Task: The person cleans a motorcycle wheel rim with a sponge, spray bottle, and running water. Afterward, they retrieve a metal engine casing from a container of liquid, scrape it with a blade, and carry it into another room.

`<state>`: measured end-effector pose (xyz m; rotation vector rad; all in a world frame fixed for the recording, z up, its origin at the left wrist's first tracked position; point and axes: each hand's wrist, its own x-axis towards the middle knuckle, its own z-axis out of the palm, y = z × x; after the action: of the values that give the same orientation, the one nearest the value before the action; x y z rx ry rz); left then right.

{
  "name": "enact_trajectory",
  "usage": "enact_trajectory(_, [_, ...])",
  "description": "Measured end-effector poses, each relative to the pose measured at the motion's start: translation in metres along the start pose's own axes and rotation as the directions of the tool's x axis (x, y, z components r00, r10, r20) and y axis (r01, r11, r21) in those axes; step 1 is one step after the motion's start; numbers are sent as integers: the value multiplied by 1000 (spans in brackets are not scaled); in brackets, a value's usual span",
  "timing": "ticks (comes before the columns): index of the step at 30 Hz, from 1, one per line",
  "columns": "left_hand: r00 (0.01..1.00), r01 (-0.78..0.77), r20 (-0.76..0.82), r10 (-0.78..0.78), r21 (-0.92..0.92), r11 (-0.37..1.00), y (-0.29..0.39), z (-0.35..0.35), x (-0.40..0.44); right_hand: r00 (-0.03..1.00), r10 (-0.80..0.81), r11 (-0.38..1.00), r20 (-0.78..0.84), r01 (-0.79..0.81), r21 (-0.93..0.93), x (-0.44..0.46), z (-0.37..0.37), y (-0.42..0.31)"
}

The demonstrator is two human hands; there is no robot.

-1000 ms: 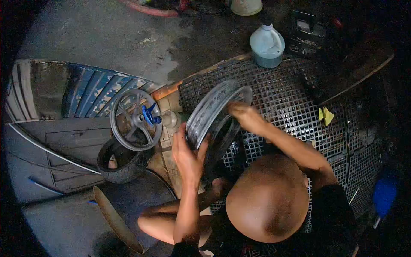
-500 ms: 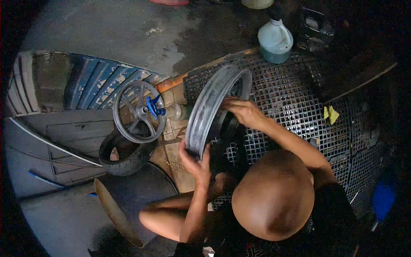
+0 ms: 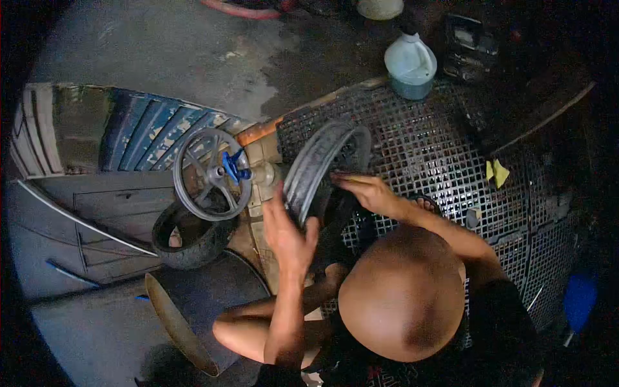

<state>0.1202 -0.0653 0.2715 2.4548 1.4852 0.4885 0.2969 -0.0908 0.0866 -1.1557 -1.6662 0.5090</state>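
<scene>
A bare grey wheel rim (image 3: 322,161) stands tilted on edge in front of the body, between both hands. My left hand (image 3: 287,235) grips its near left side, the fingers along the outer face and the thumb on the other side of the edge. At the rim's right side, my right hand (image 3: 371,193) holds the inner edge with its fingertips; the fingers' far ends are partly hidden in shadow. Dark parts inside and below the rim are too dim to make out. A bare head (image 3: 403,297) covers the lower middle of the view.
On the left, a spoked wheel (image 3: 213,174) with a blue part at its hub lies by a black tyre (image 3: 193,235). A curved open drum (image 3: 184,322) is lower left. A jug (image 3: 411,68) stands beyond the plastic grating (image 3: 445,168), where yellow scraps (image 3: 496,173) lie.
The rim has come down and toward the body, and looks shorter from above. My left hand has slid up along its side with straighter fingers; the right hand has shifted slightly lower.
</scene>
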Motion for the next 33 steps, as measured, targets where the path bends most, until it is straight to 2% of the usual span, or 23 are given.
enact_trajectory(1, [1000, -14, 26, 12, 49, 999, -6, -1, -4, 999, -40, 999, 9, 40, 18, -5, 7, 0])
enact_trajectory(2, [999, -30, 41, 26, 99, 995, -12, -3, -4, 989, -146, 988, 28, 147, -35, -4, 6, 6])
enact_trajectory(3, [998, -49, 44, 43, 149, 988, -12, -9, 2, 996, -85, 995, 13, 86, -45, -4, 6, 12])
enact_trajectory(4, [991, -7, 136, -19, 187, 982, -9, -19, 8, 1000, -22, 998, 1, 22, -54, -6, 4, 17])
enact_trajectory(7, [990, -63, 138, 38, 182, 981, 8, -18, 28, 965, 262, 964, -26, -263, -43, -7, 8, 20])
enact_trajectory(8, [995, -77, 83, 57, 255, 964, 7, -5, 32, 941, 340, 940, -3, -339, -33, -5, 13, 19])
enact_trajectory(9, [995, -32, 104, 11, 202, 979, 10, -5, 37, 908, 420, 908, 18, -419, -26, -4, 19, 19])
enact_trajectory(10, [991, 5, 130, -25, 149, 989, 15, -7, 43, 874, 432, 902, 222, -414, -124, 1, 24, 22])
enact_trajectory(11, [986, 39, 159, -55, 100, 994, 17, -8, 47, 918, 361, 933, 167, -353, -73, 1, 25, 25])
enact_trajectory(12, [997, -49, 56, 44, 92, 995, 11, -3, 47, 952, 283, 959, 114, -283, -21, 1, 28, 26])
enact_trajectory(14, [999, -46, 28, 46, 24, 999, 2, -3, 42, 988, 154, 988, 6, -154, 24, 2, 27, 32])
enact_trajectory(17, [999, -45, 16, 46, -23, 999, 2, -3, 32, 881, 419, 908, 220, -412, -77, 14, 4, 33])
enact_trajectory(18, [999, -45, 10, 46, -28, 999, 3, -2, 32, 952, 271, 954, 140, -245, -175, 13, 19, 25])
enact_trajectory(21, [1000, -12, -12, 11, -31, 999, -1, 0, 27, 973, 167, 986, 160, -165, -27, 16, 9, 32])
enact_trajectory(22, [999, -24, -32, 23, -32, 999, -3, 1, 30, 956, 175, 971, 234, -128, -203, 14, 0, 39])
enact_trajectory(23, [999, -29, -35, 28, -29, 999, -5, 0, 27, 915, 263, 928, 305, -154, -338, 11, 0, 61])
enact_trajectory(25, [997, -44, -58, 42, -30, 999, -6, 1, 27, 937, 210, 922, 279, -95, -375, 12, -2, 45])
enact_trajectory(28, [997, -15, -77, 12, -44, 999, -9, 3, 13, 987, 96, 937, 131, -45, -347, -3, 16, 48])
enact_trajectory(31, [995, 12, -102, -24, -119, 993, -14, 1, 9, 971, 237, 932, 12, -224, -284, 6, 17, 40])
enact_trajectory(32, [993, 45, -105, -59, -134, 990, -17, 0, 4, 965, 202, 960, 167, -161, -229, 9, 24, 30])
enact_trajectory(33, [989, 74, -117, -92, -153, 985, -19, 1, 2, 974, 183, 958, 135, -146, -247, 6, 24, 36])
